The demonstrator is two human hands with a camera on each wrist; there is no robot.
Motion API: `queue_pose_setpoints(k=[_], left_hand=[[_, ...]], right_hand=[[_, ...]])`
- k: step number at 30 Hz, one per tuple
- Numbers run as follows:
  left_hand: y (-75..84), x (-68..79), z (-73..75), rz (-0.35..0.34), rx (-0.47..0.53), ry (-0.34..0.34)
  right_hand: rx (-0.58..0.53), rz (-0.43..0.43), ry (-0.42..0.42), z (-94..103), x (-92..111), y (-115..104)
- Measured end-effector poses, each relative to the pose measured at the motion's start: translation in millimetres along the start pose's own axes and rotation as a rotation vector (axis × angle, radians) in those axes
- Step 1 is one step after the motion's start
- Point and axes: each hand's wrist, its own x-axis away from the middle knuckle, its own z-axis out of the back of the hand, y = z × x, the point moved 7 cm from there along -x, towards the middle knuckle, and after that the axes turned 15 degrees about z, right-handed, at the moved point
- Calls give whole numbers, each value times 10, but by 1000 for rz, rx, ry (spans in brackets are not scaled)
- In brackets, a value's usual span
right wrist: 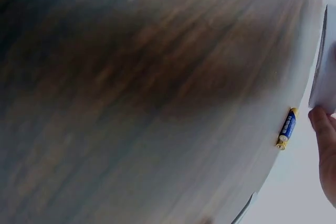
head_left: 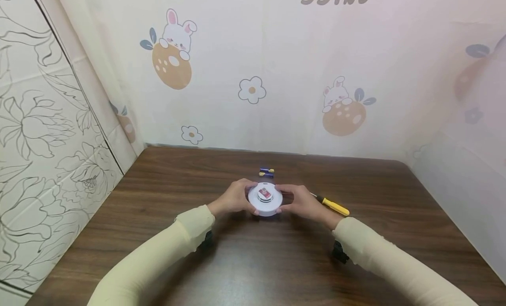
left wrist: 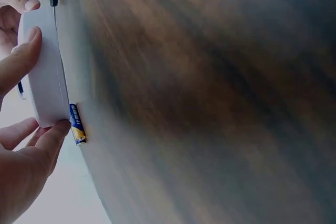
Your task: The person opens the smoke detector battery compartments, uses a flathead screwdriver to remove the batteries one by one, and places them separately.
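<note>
A round white smoke detector (head_left: 270, 208) with a raised vented centre and a red label faces up between the two hands, over the middle of the table. My left hand (head_left: 236, 196) grips its left edge, thumb on the near side and fingers at the far side. From the right, my right hand (head_left: 303, 203) holds the opposite edge in the same way. In the left wrist view the detector's side wall (left wrist: 48, 82) shows between the left thumb and fingers. The right wrist view catches only part of the detector (right wrist: 326, 72) and of the right hand (right wrist: 326, 153).
Just beyond the detector, two blue-and-yellow batteries (head_left: 266, 172) lie on the brown wooden table (head_left: 178, 165). A screwdriver with a yellow handle (head_left: 336, 207) lies to the right, partly behind the right hand. A patterned curtain (head_left: 221, 42) hangs along the back edge.
</note>
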Motion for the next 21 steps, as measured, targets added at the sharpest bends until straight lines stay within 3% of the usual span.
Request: queue_pose_setpoints(k=[14, 21], left_hand=[[16, -110, -66, -9, -61, -22], [-14, -125, -103, 18, -45, -25]], right_hand=[[68, -42, -36, -42, -26, 58], [73, -49, -43, -53, -30, 69]])
